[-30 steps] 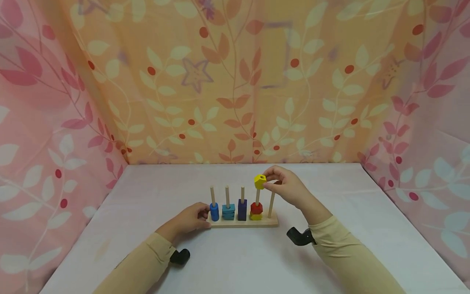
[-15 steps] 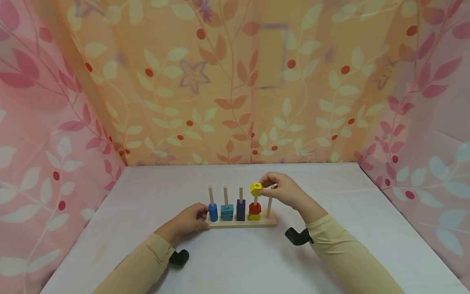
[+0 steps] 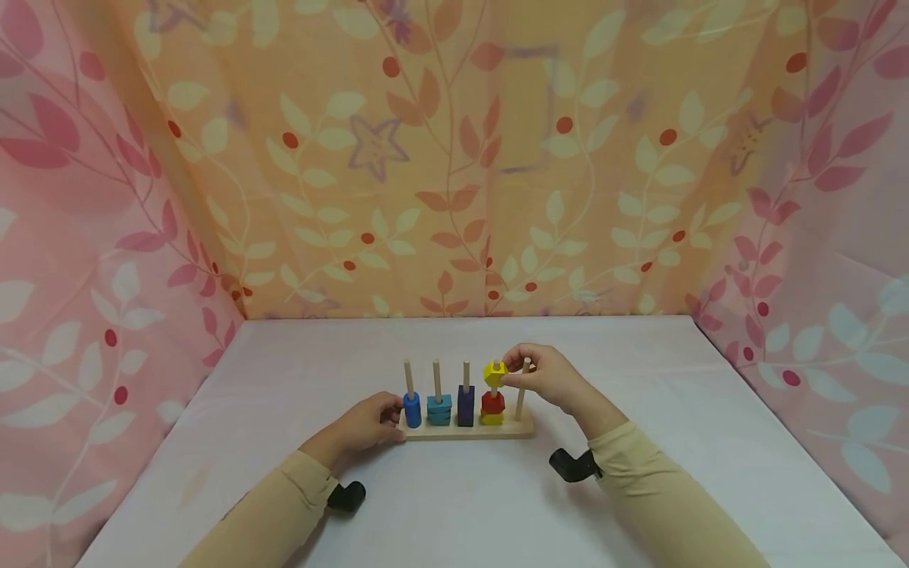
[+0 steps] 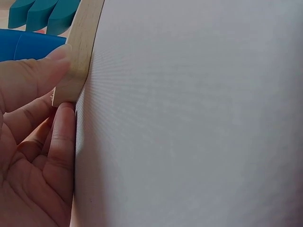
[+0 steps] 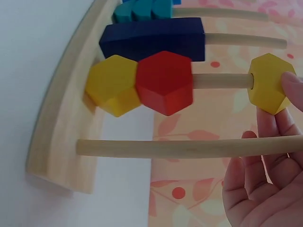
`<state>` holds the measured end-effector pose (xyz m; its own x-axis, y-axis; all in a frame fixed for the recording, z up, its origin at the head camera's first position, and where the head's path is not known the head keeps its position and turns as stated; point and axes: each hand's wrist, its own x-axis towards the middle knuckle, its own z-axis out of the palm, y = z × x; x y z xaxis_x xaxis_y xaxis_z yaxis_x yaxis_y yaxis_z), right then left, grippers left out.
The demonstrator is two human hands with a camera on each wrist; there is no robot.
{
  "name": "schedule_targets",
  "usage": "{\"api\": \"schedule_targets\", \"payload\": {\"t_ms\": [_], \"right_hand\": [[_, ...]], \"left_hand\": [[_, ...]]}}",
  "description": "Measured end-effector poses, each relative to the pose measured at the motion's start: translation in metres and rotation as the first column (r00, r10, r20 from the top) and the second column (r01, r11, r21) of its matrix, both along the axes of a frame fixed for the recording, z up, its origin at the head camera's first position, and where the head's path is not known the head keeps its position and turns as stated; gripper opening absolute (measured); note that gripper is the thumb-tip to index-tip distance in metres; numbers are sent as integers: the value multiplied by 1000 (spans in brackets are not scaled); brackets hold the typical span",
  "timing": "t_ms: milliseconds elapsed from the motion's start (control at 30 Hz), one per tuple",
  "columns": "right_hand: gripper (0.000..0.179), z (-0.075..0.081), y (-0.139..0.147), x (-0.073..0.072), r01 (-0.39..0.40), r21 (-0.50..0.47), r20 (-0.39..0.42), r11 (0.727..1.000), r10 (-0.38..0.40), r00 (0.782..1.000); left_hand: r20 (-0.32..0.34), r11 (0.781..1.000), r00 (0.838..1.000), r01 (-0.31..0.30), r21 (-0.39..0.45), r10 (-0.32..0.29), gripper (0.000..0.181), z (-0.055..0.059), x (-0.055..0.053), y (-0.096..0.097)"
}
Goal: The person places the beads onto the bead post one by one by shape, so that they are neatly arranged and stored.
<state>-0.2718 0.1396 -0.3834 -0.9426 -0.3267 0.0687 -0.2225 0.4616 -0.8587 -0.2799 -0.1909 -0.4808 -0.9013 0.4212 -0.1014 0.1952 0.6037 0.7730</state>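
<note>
My right hand (image 3: 552, 377) pinches a yellow faceted bead (image 5: 270, 84) between thumb and fingers. The bead is threaded on the upper part of the fourth peg of a wooden peg stacker (image 3: 465, 434). Below it, with bare peg between, a red bead (image 5: 165, 84) sits on another yellow bead (image 5: 113, 85). The bare fifth peg (image 5: 189, 148) passes in front of my right fingers in the right wrist view. At the stacker's left end, my left hand (image 3: 368, 422) grips the base (image 4: 79, 52), thumb on top and fingers at its end.
The other pegs carry blue cylinder pieces (image 3: 413, 411), teal pieces (image 3: 439, 410) and a dark blue block (image 3: 465, 406). The stacker stands on a white-covered table (image 3: 454, 505). Patterned cloth (image 3: 454, 197) hangs behind and at both sides.
My right hand has brought the yellow bead down and slightly left, from the tip of the fourth peg to a little lower on it. My left hand keeps its place on the base.
</note>
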Motion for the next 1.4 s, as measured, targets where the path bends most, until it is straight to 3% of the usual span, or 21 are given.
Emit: {"api": "schedule_targets", "payload": {"t_ms": [300, 867, 1167, 1400], "right_hand": [[21, -18, -1, 1, 15, 22, 37, 1000, -16, 999], [19, -30, 1, -2, 20, 55, 60, 998, -23, 998], [20, -16, 14, -3, 3, 96, 14, 995, -5, 1000], [20, 9, 41, -6, -2, 107, -93, 994, 12, 996]], "left_hand": [[-6, 1000, 1000, 4, 15, -4, 42, 0, 0, -1], [1, 1000, 1000, -13, -26, 13, 42, 5, -2, 5], [27, 999, 1000, 15, -35, -14, 45, 11, -7, -2], [-25, 999, 999, 26, -46, -27, 40, 33, -9, -9]]}}
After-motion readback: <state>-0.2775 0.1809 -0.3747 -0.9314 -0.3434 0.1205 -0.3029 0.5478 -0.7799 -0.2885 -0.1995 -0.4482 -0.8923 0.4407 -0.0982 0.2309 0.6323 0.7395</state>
